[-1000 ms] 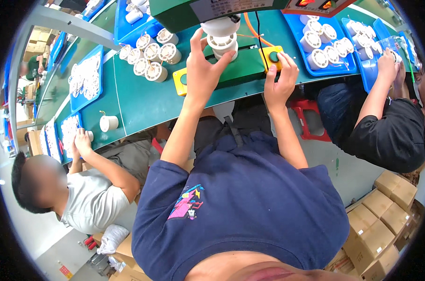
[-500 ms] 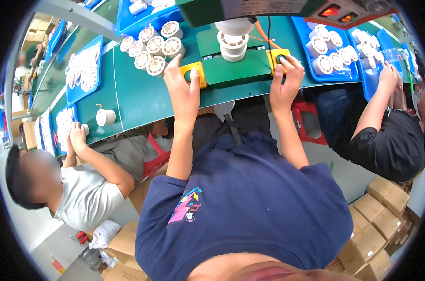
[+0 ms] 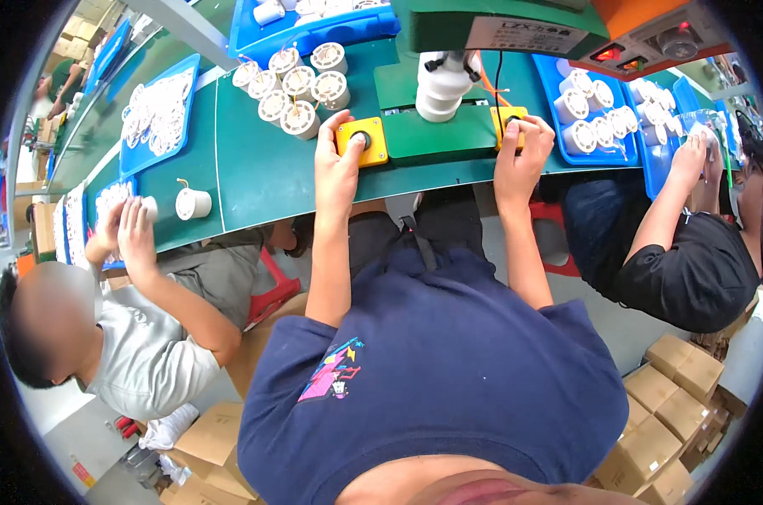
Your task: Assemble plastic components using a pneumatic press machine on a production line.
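Note:
My left hand [image 3: 340, 168] grips a yellow push-button box [image 3: 376, 150], its fingers along the left side and its thumb on the dark round button. On the matching yellow box [image 3: 502, 135] to the right, my right hand [image 3: 523, 156] is closed, fingers curled and thumb at the button. Between the boxes a white ribbed cylindrical part [image 3: 440, 94] stands upright on the green press base [image 3: 436, 145]. The green press head [image 3: 499, 27] is directly above it, and its ram meets the part's top.
White round parts with wires [image 3: 299, 84] cluster left of the press. Blue trays [image 3: 604, 153] of similar parts lie right. A lone white part [image 3: 193, 204] sits nearer a co-worker [image 3: 158, 337] at left. Another co-worker [image 3: 693, 252] works at right. Cardboard boxes [image 3: 651, 421] are stacked behind.
My left thumb has come down onto its button, and my right fingers have curled more. The white pieces under the press now look closed together. The whole view has shifted slightly.

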Demonstrator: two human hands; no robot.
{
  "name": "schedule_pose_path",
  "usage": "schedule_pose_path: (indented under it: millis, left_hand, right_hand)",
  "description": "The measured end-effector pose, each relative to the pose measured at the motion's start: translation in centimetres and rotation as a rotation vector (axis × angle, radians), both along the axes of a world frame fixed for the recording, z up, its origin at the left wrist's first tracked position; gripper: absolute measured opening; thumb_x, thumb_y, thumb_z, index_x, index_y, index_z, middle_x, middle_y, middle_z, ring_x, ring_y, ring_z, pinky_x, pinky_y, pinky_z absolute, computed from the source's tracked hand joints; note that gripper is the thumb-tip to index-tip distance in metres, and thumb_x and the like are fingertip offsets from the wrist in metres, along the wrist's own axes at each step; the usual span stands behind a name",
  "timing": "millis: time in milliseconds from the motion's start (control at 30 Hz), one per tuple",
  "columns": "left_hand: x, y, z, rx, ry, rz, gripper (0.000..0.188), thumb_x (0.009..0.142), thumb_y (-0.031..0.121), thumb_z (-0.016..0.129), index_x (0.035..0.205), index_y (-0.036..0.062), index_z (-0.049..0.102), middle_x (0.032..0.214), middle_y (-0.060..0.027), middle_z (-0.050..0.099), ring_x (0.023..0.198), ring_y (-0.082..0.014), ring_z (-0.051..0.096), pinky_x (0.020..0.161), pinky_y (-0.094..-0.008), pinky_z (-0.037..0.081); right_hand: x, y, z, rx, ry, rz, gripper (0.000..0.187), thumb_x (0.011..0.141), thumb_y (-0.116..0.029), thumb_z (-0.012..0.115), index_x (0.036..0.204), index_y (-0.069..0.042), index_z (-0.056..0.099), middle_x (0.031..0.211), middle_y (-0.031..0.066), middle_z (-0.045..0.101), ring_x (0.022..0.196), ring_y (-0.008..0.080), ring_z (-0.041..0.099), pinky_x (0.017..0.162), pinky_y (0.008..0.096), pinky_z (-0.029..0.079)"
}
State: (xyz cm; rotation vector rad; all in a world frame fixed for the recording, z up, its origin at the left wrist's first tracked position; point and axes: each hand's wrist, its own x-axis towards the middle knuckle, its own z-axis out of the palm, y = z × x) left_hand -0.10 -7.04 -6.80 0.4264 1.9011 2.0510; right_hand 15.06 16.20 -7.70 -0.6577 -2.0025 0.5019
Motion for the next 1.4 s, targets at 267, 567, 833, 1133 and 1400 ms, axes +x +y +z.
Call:
schedule_pose_path:
  millis: [267, 567, 833, 1133, 1400]
  left_hand:
    - [4.3, -1.8, -2.0, -0.117, 0.162, 0.242, 0.044, 0.101, 0.020, 0.067, 0.136, -0.0043, 0.055, 0.130, -0.0162, 0.061, 0.122, -0.0250, 0.060, 0.108, -0.0382, 0.046]
    - [4.9, -3.0, -1.6, -0.215, 0.269, 0.346, 0.040, 0.104, 0.023, 0.063, 0.133, -0.0043, 0.057, 0.129, -0.0196, 0.060, 0.115, -0.0288, 0.062, 0.102, -0.0379, 0.050]
    - [4.1, -2.7, -1.0, -0.158, 0.204, 0.408, 0.042, 0.104, 0.019, 0.063, 0.139, -0.0011, 0.052, 0.133, -0.0133, 0.059, 0.123, -0.0231, 0.057, 0.107, -0.0359, 0.046]
    - [1.5, -3.4, -0.3, -0.313, 0.319, 0.450, 0.062, 0.099, 0.016, 0.071, 0.149, -0.0030, 0.039, 0.146, -0.0214, 0.050, 0.134, -0.0271, 0.051, 0.113, -0.0412, 0.042]
    - [-2.7, -3.0, -2.2, -0.333, 0.437, 0.422, 0.070, 0.092, 0.017, 0.078, 0.150, -0.0006, 0.041, 0.145, -0.0179, 0.051, 0.136, -0.0293, 0.051, 0.112, -0.0428, 0.040]
  right_hand:
    - [0.2, -5.1, 2.4, -0.016, 0.048, 0.297, 0.015, 0.092, -0.002, 0.069, 0.107, 0.001, 0.067, 0.114, 0.0170, 0.065, 0.104, 0.0297, 0.064, 0.087, 0.0384, 0.054]
    - [-6.4, -4.6, 3.3, -0.382, 0.037, 0.300, 0.058, 0.086, -0.033, 0.085, 0.121, 0.005, 0.058, 0.115, 0.0193, 0.063, 0.105, 0.0322, 0.062, 0.092, 0.0405, 0.049]
    - [-7.6, -5.1, 5.2, -0.527, 0.392, 0.318, 0.057, 0.081, -0.031, 0.089, 0.120, -0.001, 0.061, 0.114, 0.0125, 0.063, 0.105, 0.0260, 0.062, 0.093, 0.0388, 0.049]
    - [5.1, 0.0, 3.8, -0.511, 0.295, -0.036, 0.074, 0.081, -0.016, 0.089, 0.140, 0.005, 0.049, 0.128, 0.0201, 0.066, 0.120, 0.0251, 0.064, 0.103, 0.0393, 0.050]
    - [5.6, 7.0, -0.3, -0.167, 0.135, -0.311, 0.074, 0.088, -0.021, 0.086, 0.141, 0.007, 0.045, 0.127, 0.0255, 0.063, 0.120, 0.0331, 0.063, 0.104, 0.0410, 0.048]
